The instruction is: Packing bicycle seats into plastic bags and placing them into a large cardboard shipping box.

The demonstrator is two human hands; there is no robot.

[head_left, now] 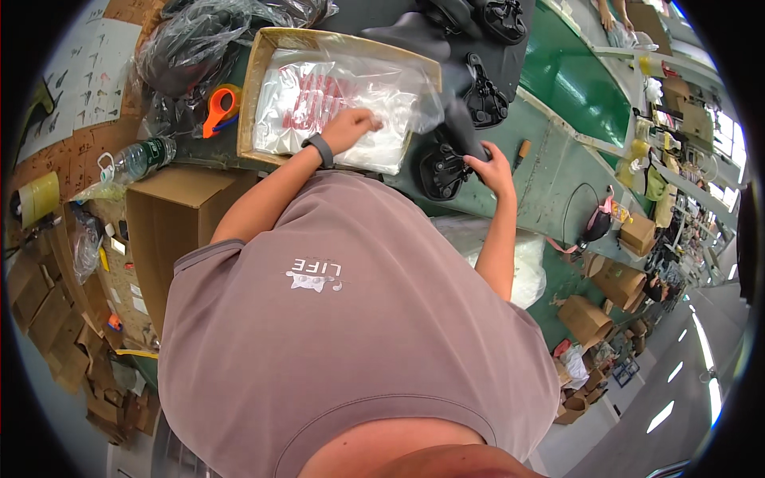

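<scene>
The green workbench [558, 167] fills the far side, with a shallow cardboard tray [256, 76] at about 11 o'clock from the person's chest. Inside it lies a stack of clear plastic bags [319, 103] with red print, loose and wrinkled.

The left hand [351, 127] rests on top of that stack, fingers curled and pinching at the upper sheet, a dark watch on its wrist. The bags look feather-light, limp and slippery, so I'd judge the top 1 is best lifted at an edge or corner.

At 1 o'clock the right hand [492, 169] is closed around a black plastic part [458, 147], gripping its long neck above a round base that sits on the bench. It looks stiff and fairly solid, easy to hold by that neck. 2 more like it lie further up the bench.

An orange tape dispenser [219, 110] sits just left of the tray, and a water bottle [139, 159] lies at 9 o'clock.
</scene>
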